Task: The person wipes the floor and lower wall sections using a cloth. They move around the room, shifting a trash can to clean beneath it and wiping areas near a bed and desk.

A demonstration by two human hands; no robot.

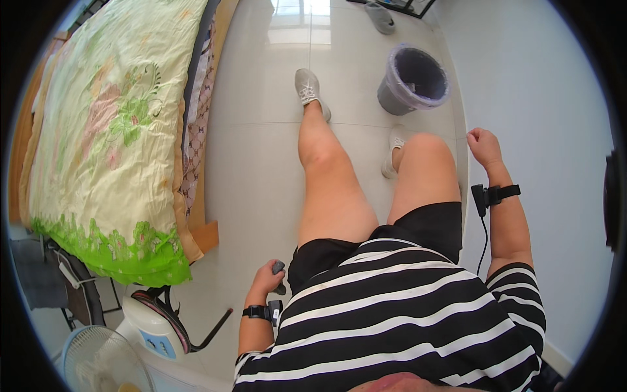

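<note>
My left hand hangs low beside my black shorts, its fingers closed around a dark grey cloth-like item that shows at both ends of the fist. My right hand is raised beside my right knee, near the white wall, with its fingers curled in; nothing shows in it. Each forearm wears a black strap with a small device, and a cable hangs from the right one. Ahead of my right knee stands a grey waste bin with a translucent liner and something small inside.
A bed with a floral quilt runs along the left. At the lower left stand an electric fan, a white appliance base with a blue panel and a dark chair. A grey shoe lies beyond the bin, by a black rack.
</note>
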